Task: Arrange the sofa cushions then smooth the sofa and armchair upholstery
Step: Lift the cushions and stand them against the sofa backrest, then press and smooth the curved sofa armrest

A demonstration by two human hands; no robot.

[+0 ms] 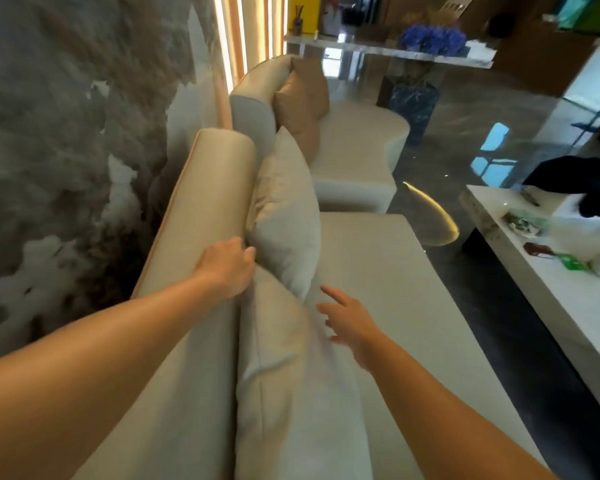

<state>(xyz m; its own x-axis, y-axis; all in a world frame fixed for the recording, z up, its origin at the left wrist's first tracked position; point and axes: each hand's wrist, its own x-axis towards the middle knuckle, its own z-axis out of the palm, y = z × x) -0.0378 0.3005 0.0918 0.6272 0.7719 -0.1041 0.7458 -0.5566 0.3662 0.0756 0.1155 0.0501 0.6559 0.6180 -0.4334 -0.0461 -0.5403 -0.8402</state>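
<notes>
A cream sofa runs away from me, its seat point(371, 271) bare on the right and its padded backrest point(201, 209) on the left. Two pale cushions lean against the backrest: a far one point(284, 216) standing upright and a near one point(288, 375) below it. My left hand point(227, 266) rests on the backrest top, fingers curled at the far cushion's lower corner and the near cushion's top edge; whether it grips either I cannot tell. My right hand point(349, 318) hovers open, fingers spread, just right of the near cushion. Two tan cushions point(303, 98) sit on the farther curved sofa section point(357, 143).
A marbled grey wall point(66, 133) stands close behind the backrest. A white coffee table point(548, 289) with small items and a dark cloth point(586, 181) lies to the right across a glossy dark floor strip. A console point(388, 50) with blue flowers stands far back.
</notes>
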